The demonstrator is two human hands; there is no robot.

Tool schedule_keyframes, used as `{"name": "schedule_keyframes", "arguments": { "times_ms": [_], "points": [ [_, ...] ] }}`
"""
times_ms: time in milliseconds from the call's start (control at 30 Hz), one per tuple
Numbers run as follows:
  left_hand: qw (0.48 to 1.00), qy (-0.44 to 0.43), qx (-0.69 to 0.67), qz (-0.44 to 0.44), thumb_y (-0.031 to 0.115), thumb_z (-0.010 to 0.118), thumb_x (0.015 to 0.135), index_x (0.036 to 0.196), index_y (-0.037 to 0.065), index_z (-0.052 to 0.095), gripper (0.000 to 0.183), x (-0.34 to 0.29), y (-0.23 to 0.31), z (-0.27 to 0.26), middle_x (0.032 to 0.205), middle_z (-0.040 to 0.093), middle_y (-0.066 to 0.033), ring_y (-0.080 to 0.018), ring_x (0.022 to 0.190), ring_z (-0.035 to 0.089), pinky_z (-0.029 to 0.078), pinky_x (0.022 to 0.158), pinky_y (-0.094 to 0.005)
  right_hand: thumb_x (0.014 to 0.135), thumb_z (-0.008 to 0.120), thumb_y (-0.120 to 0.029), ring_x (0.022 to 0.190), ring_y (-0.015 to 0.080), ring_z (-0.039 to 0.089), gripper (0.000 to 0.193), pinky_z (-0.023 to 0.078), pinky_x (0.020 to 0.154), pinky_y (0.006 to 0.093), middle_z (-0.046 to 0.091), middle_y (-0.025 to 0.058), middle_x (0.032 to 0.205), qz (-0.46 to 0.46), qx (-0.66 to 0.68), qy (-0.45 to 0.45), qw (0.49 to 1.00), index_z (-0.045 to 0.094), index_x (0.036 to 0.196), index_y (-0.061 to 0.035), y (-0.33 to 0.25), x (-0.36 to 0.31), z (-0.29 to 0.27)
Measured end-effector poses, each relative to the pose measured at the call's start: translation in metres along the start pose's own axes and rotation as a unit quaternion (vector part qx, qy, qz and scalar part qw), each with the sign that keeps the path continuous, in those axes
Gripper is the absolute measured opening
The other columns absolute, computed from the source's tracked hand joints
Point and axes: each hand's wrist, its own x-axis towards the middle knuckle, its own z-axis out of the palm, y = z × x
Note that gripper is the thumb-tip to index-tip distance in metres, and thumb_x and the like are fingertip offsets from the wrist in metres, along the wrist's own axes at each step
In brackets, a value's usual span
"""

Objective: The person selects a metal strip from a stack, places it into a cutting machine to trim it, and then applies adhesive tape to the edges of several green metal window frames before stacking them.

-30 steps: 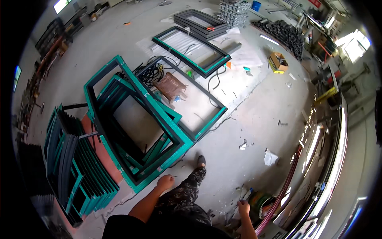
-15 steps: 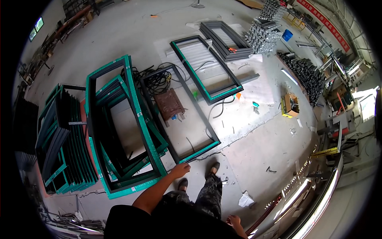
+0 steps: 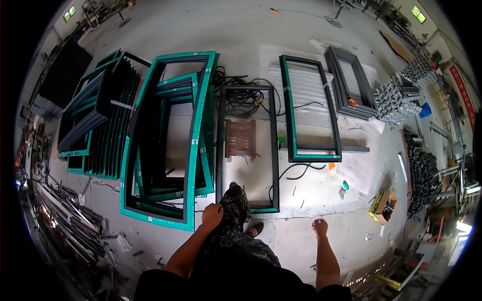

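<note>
My left hand (image 3: pixel 212 214) hangs beside my left thigh, near the lower right corner of a large green-edged window frame (image 3: pixel 193 150). Its fingers curl out of sight beneath it, so I cannot tell whether they are closed. My right hand (image 3: pixel 319 228) hangs over the floor at the right, empty, with its fingers loosely bent and apart. Ahead of my legs, a dark rectangular frame (image 3: pixel 275 145) lies on the floor, and my front foot is over its lower left part. Inside it sits a brown slatted stool-like piece (image 3: pixel 241 139).
A green-and-black frame (image 3: pixel 287 108) and stacked grey frames (image 3: pixel 329 75) lie at the right. Black cables (image 3: pixel 241 103) coil behind the dark frame. A row of frames (image 3: pixel 113 135) stands at the left. Metal strips (image 3: pixel 70 215) are piled near left; an open box (image 3: pixel 384 206) is at right.
My view has turned to the right-hand side's opposite, leftward, and I have stepped closer to the dark frame. My right hand has swung up and forward; my left hand stays low by my leg.
</note>
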Motion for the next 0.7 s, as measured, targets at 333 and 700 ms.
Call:
{"name": "schedule_keyframes", "arguments": {
  "times_ms": [333, 700],
  "points": [
    [0.944, -0.28, 0.173, 0.009, 0.033, 0.071, 0.08, 0.092, 0.011, 0.067, 0.025, 0.19, 0.05, 0.002, 0.097, 0.065, -0.0126, -0.0334, 0.095, 0.062, 0.053, 0.076, -0.0464, 0.087, 0.062, -0.024, 0.066, 0.0156, 0.065, 0.022, 0.05, 0.06, 0.0297, 0.068, 0.0072, 0.078, -0.096, -0.233, -0.219, 0.943, 0.068, 0.095, -0.0038, -0.249, 0.149, 0.167],
    [0.63, -0.694, -0.31, -0.16, 0.028, 0.057, 0.097, 0.13, 0.008, 0.057, 0.038, 0.268, 0.051, -0.061, 0.125, 0.061, -0.0161, -0.0285, 0.116, 0.056, 0.044, 0.099, -0.0401, 0.085, 0.06, -0.029, 0.069, 0.0308, 0.067, 0.023, 0.053, 0.068, 0.0401, 0.069, 0.013, 0.075, -0.189, -0.454, -0.209, 0.846, 0.07, 0.082, -0.0081, -0.319, 0.352, 0.295]
  ]
}}
